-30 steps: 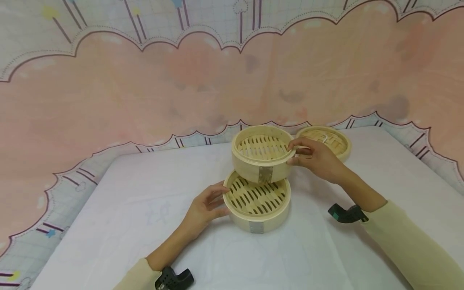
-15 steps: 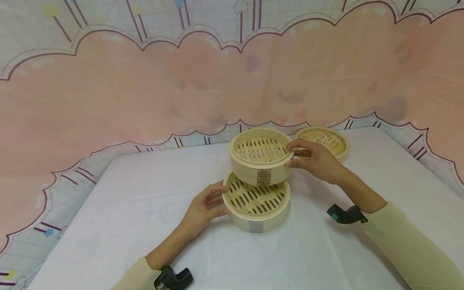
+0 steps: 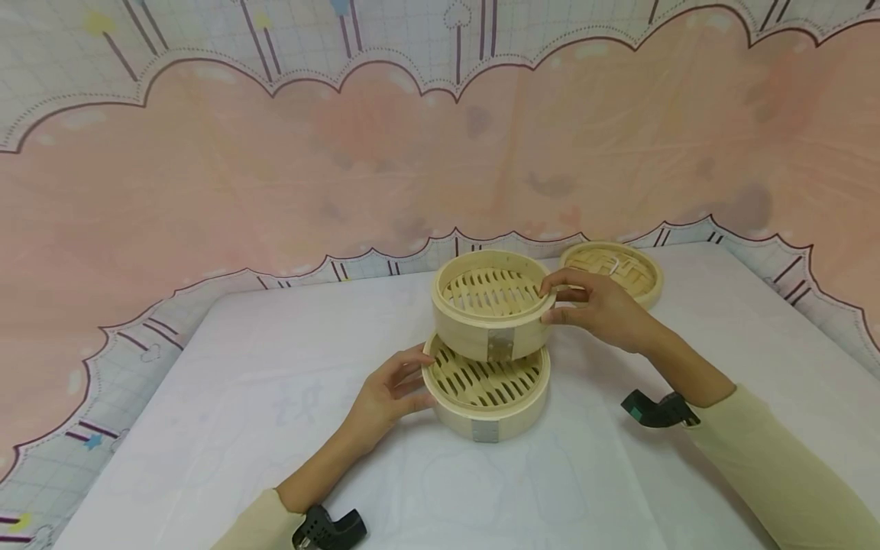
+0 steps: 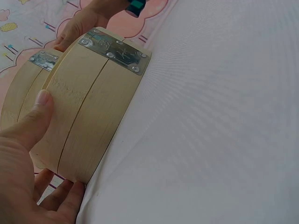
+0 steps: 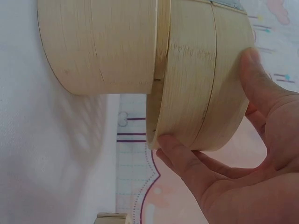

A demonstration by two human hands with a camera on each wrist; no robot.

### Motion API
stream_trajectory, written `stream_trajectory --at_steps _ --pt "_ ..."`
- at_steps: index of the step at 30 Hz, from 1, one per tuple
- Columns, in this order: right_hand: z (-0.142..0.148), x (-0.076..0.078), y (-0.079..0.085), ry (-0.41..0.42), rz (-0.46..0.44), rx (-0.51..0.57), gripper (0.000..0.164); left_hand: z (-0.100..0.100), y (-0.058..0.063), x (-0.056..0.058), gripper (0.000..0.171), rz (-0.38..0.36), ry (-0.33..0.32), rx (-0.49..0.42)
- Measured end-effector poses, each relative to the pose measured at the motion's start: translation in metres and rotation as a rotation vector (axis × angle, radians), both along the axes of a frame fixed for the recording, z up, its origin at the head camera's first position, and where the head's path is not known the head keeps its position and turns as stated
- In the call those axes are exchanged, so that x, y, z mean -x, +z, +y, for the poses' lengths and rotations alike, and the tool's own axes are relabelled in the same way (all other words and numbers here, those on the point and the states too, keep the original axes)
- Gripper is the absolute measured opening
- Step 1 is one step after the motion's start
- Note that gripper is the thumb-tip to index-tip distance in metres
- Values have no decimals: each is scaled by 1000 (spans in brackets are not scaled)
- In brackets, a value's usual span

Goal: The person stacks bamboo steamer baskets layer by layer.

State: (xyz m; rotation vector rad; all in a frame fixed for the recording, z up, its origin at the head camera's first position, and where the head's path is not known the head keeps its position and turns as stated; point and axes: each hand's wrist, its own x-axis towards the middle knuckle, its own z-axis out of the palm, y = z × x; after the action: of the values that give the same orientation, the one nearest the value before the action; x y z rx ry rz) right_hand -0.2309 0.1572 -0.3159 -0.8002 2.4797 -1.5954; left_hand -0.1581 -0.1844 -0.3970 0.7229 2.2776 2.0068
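Note:
Two round bamboo steamer baskets with slatted floors and metal clips are at the middle of the table. The lower basket (image 3: 485, 393) stands on the cloth, and my left hand (image 3: 392, 393) grips its left side, thumb on the wall in the left wrist view. Over its back part is the upper basket (image 3: 491, 305), held by its right side in my right hand (image 3: 594, 309). In the right wrist view, the thumb and fingers curl round the upper basket (image 5: 196, 65), set off sideways from the lower basket (image 5: 98, 46). Whether the two touch is hard to tell.
A woven bamboo lid (image 3: 619, 267) with a small pale loop lies at the back right, behind my right hand. White cloth (image 3: 289, 367) covers the table. A patterned curtain (image 3: 385, 168) hangs just beyond its back edge.
My right hand has lowered the upper basket a little, bringing it nearer the lower one and covering more of its slats. The left hand and lower basket stay put.

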Motion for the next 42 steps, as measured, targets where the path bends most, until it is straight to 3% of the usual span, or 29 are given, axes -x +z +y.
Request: stream_trajectory --at_steps 11,24,32,42 --pt "0 -3 1 -6 29 -28 33 1 1 -1 49 -4 -5 -5" --pt "-2 -10 0 -41 123 -87 30 -1 3 -1 49 -16 4 4" --pt "-2 -17 1 -50 72 -75 32 -1 4 0 49 0 -11 -5" --pt "1 -18 -1 -27 96 -84 34 -2 3 0 49 36 -17 -12"
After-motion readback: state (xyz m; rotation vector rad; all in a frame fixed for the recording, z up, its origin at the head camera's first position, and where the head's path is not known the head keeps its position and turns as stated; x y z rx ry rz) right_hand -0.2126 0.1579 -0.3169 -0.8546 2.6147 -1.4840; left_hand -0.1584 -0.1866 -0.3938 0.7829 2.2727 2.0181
